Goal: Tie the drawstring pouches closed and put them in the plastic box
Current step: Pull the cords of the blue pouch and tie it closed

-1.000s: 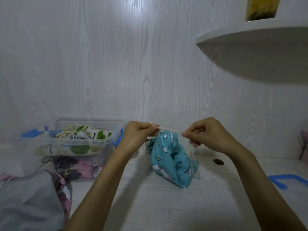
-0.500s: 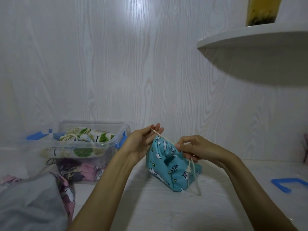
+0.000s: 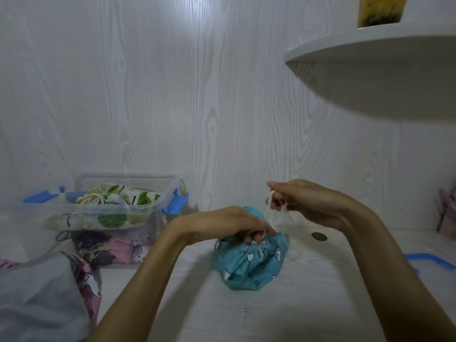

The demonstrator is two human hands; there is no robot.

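Head view: teal pouch (image 3: 249,267) on the table (image 3: 308,304), mouth gathered, cord (image 3: 269,213) drawn up.
Soft, light cloth, probably; best taken at the neck. Left hand (image 3: 229,223) curls on that neck, pressing down; right hand (image 3: 303,201) pinches the cords just above. Box (image 3: 128,208) sits far left, pouches inside.

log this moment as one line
step: tying | left hand: grips teal pouch neck | right hand: pulls drawstring up | plastic box: pouch not in

White curved shelf (image 3: 370,49) upper right, yellowish container (image 3: 381,9) on it. Round brown object, possibly coin (image 3: 319,236), on white tabletop (image 3: 283,314).
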